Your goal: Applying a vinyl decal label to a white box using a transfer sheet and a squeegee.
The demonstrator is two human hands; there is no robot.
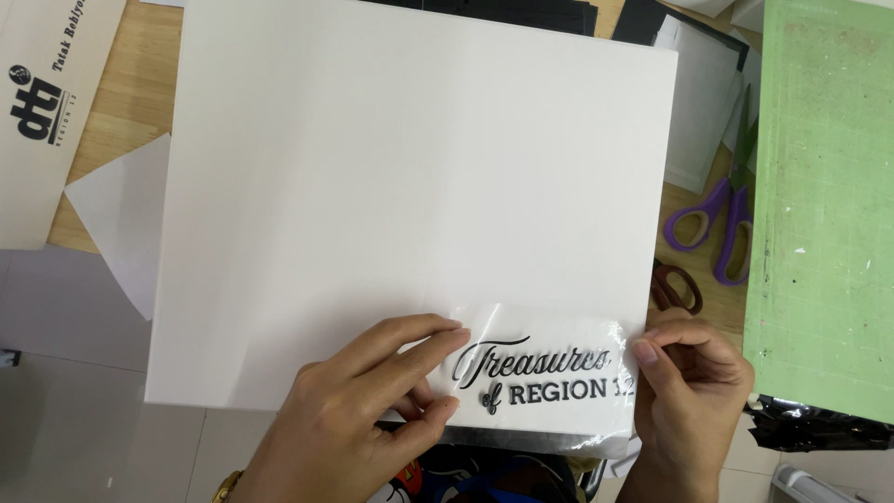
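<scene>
Head view, one item in hand: clear transfer film (545, 377) carrying black lettering, lying on the lower right part of a white board (410, 186) that covered most of the wooden worktop (130, 93).

Position: film flat on the board, its bottom strip hanging just past the board's near edge, its right end reaching the board's right edge.

Orientation: long axis ran left to right, parallel to the board's near edge; lettering read upright toward the wearer, tops of the letters pointing away.

Left hand (372, 401): fingers extended and pressed on the film's left end, thumb below at the near edge; grip flat, pinning rather than pinching.

Right hand (694, 373): grip closed, thumb and forefinger pinching the film's right end at the board's corner.

Handling note (judgement): the step looked like seating the film. It would go best with the right end kept taut and low, the left fingers smoothing outward from the lettering so no air was trapped, and the film's edge kept square with the board's.

Adjacent: purple-handled scissors (717, 224) and brown-handled scissors (675, 289) right of the board; green cutting mat (824, 186) beyond them; loose white paper (126, 214) at left.
</scene>
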